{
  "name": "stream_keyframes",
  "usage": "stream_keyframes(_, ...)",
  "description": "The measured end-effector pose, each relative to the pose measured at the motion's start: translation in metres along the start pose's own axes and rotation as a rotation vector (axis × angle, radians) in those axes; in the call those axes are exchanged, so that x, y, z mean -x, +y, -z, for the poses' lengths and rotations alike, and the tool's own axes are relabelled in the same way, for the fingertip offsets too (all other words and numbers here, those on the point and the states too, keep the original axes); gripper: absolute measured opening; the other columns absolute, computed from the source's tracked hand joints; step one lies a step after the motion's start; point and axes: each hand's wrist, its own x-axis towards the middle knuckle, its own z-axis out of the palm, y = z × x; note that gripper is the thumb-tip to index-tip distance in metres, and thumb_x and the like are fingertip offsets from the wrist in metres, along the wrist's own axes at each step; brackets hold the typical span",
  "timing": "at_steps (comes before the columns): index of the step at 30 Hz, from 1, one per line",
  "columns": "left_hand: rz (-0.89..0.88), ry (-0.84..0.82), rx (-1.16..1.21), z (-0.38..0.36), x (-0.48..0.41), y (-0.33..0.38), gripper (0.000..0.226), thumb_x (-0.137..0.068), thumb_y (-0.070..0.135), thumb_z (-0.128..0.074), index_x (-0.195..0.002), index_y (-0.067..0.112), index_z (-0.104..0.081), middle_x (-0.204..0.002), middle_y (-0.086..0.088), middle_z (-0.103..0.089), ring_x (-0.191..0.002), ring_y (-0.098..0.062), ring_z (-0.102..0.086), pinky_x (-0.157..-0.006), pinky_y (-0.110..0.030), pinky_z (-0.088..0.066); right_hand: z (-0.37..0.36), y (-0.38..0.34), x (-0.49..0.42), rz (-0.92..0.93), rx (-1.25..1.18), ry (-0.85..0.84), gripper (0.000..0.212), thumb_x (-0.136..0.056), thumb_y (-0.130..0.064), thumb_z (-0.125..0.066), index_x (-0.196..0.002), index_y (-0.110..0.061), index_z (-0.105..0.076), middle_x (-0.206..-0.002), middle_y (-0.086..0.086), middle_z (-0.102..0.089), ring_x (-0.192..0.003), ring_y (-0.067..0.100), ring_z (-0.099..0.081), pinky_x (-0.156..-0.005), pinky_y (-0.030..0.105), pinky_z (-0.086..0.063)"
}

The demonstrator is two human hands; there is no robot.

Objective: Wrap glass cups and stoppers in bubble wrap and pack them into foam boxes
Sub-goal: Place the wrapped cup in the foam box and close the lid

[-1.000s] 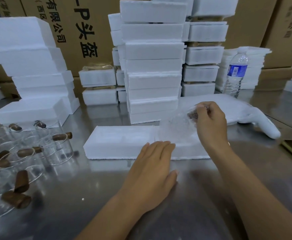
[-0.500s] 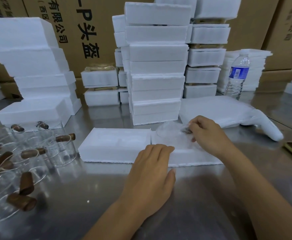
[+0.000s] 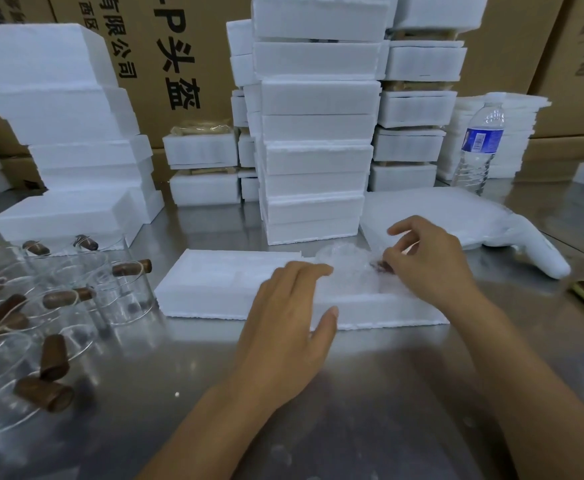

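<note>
You are laying your left hand (image 3: 283,327) flat over the front wall of the long white open foam box (image 3: 214,282). Its fingers are lying straight and together, the thumb is resting against the box's outer face, and it is gripping nothing. Your right hand (image 3: 429,268) is curling over the box's right half. Its thumb and fingertips are pinching the clear bubble-wrapped glass cup (image 3: 346,268) at the end where a brown stopper (image 3: 382,266) is showing through the wrap, and the index finger is lifting above the others. That wrapped cup is sitting in the box's right compartment, just beside your left fingertips. The box is resting on the shiny steel table (image 3: 179,368). Unwrapped clear glass cups (image 3: 124,292) with brown stoppers across their rims are crowding the table's left side. A pile of white bubble wrap sheets (image 3: 439,213) is lying just behind your right hand. Stacks of closed white foam boxes (image 3: 318,150) and a clear plastic water bottle (image 3: 479,143) are standing behind.
</note>
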Motion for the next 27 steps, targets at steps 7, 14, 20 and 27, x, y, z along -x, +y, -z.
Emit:
stream_keyframes(7,0.228,-0.034,-0.156,0.013,0.000,-0.027,0.041,-0.091,0.030,-0.056,-0.130,0.028,-0.044,-0.121,0.010,-0.049,-0.114,-0.011,-0.037,-0.093,-0.018,-0.020,0.007,0.009,-0.004,-0.243,0.010,0.269,0.028,-0.087,-0.026,-0.055,-0.112,-0.014,-0.058,-0.110,0.007,-0.060,-0.099,0.024,-0.053,-0.075,0.031,-0.038)
stream_keyframes(14,0.232,-0.026,-0.170,0.015,0.000,-0.028,0.032,-0.088,0.033,-0.062,-0.118,0.027,-0.052,-0.097,0.015,-0.044,-0.098,-0.010,-0.039,-0.081,-0.016,-0.018,0.001,0.016,-0.009,-0.412,-0.043,0.116,0.038,-0.086,-0.031,-0.057,-0.120,-0.014,-0.052,-0.109,0.008,-0.058,-0.090,0.024,-0.053,-0.073,0.030,-0.038)
stream_keyframes(20,0.240,0.119,-0.118,0.021,-0.003,-0.022,0.024,-0.090,0.025,-0.059,-0.115,0.025,-0.057,-0.099,0.013,-0.053,-0.088,-0.005,-0.037,-0.084,-0.019,-0.026,0.001,0.015,-0.009,-0.426,-0.067,0.091,0.037,-0.087,-0.032,-0.057,-0.120,-0.015,-0.052,-0.111,0.008,-0.055,-0.091,0.025,-0.052,-0.076,0.032,-0.041)
stream_keyframes(27,0.121,0.586,0.346,0.046,-0.010,-0.001,0.023,-0.089,0.023,-0.062,-0.101,0.039,-0.051,-0.100,0.028,-0.055,-0.102,0.006,-0.054,-0.080,-0.015,-0.049,-0.004,0.011,-0.007,-0.414,-0.193,0.055,0.032,-0.089,-0.024,-0.055,-0.119,-0.015,-0.054,-0.097,0.001,-0.053,-0.069,0.010,-0.047,-0.055,0.024,-0.035)
